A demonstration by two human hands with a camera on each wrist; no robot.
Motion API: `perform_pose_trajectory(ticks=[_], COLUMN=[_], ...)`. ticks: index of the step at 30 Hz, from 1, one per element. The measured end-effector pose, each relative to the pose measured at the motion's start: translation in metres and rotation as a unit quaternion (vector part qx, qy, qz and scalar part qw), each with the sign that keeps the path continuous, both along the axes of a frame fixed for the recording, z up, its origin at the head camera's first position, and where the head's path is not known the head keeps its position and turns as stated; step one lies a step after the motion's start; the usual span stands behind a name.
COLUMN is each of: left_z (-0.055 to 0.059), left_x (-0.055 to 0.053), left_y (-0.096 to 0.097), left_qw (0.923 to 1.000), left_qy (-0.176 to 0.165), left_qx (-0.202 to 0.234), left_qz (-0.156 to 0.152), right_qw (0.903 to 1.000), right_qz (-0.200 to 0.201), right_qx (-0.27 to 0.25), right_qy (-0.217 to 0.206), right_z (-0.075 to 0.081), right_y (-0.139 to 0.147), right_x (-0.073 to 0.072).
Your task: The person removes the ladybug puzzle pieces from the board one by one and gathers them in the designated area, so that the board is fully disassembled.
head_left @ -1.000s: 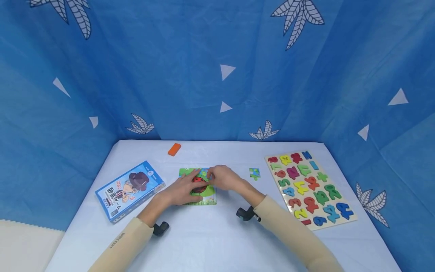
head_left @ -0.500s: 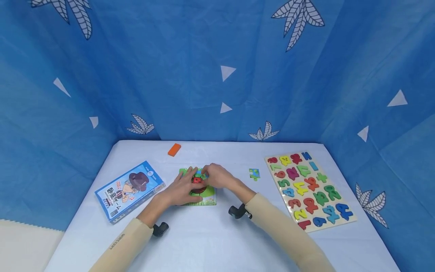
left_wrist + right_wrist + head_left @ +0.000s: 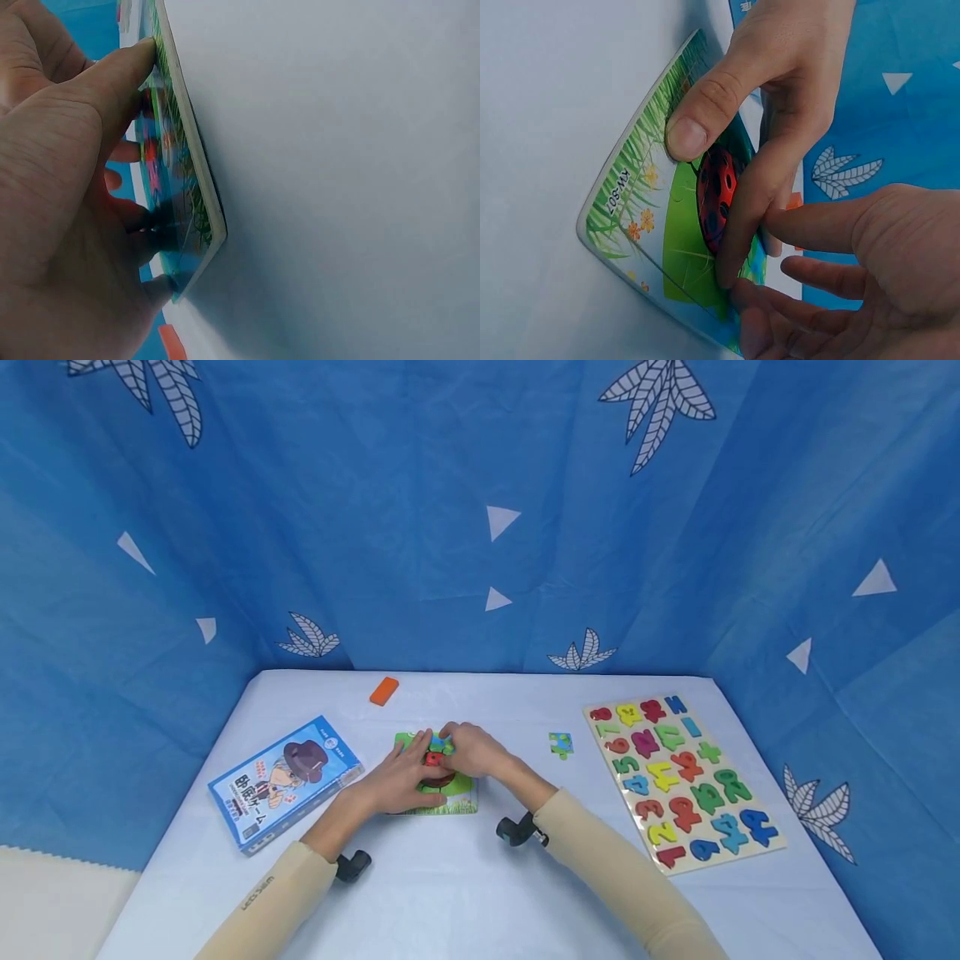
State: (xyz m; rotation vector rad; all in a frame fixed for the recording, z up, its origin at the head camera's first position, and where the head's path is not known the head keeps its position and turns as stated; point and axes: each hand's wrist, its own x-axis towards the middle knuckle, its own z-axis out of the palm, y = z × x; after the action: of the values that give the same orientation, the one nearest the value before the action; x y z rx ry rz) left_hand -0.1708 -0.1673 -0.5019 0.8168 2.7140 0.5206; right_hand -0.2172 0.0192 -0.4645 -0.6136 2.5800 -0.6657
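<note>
A ladybird jigsaw puzzle in a flat tray (image 3: 459,802) lies mid-table, its grass edge towards me. Across its left part spreads my left hand (image 3: 392,779), fingers extended, with the thumb near the front edge and the fingertips on the picture. My right hand (image 3: 478,752) bends its fingers down at the puzzle's far right part, beside the left index finger. In the right wrist view the right fingertips (image 3: 754,326) meet the board near its right edge; I cannot tell whether they pinch a piece. The red ladybird (image 3: 717,196) is partly covered by the left hand.
A loose blue-green puzzle piece (image 3: 560,744) lies right of the hands. Farther right is a wooden number board (image 3: 678,789) with coloured numerals. A blue game box (image 3: 285,783) lies at left, and an orange block (image 3: 384,691) sits towards the back.
My right hand has shifted left over the puzzle, closer to the left fingers, its forearm following. The left hand stays nearly where it was. The loose piece has not moved.
</note>
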Motion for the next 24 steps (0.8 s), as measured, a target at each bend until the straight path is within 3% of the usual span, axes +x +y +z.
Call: perform_pose_trajectory(ticks=[12,19,24], left_z=[0.002,0.010,0.015], left_x=[0.000,0.002,0.005], left_y=[-0.001,-0.009,-0.011], left_qw=[0.9990,0.9988,0.9987], left_qy=[0.038,-0.011,-0.031], left_qx=[-0.015,-0.026,-0.035], left_qz=[0.015,0.039,0.016], right_qw=[0.9995,0.9993,0.9993], right_qz=[0.028,0.032,0.032], right_qx=[-0.010,-0.016,-0.016], right_qy=[0.006,0.013,0.014], right_z=[-0.008,-0.010,-0.010], right_y=[0.007,0.011,0.012], right_x=[-0.006,-0.008,-0.010])
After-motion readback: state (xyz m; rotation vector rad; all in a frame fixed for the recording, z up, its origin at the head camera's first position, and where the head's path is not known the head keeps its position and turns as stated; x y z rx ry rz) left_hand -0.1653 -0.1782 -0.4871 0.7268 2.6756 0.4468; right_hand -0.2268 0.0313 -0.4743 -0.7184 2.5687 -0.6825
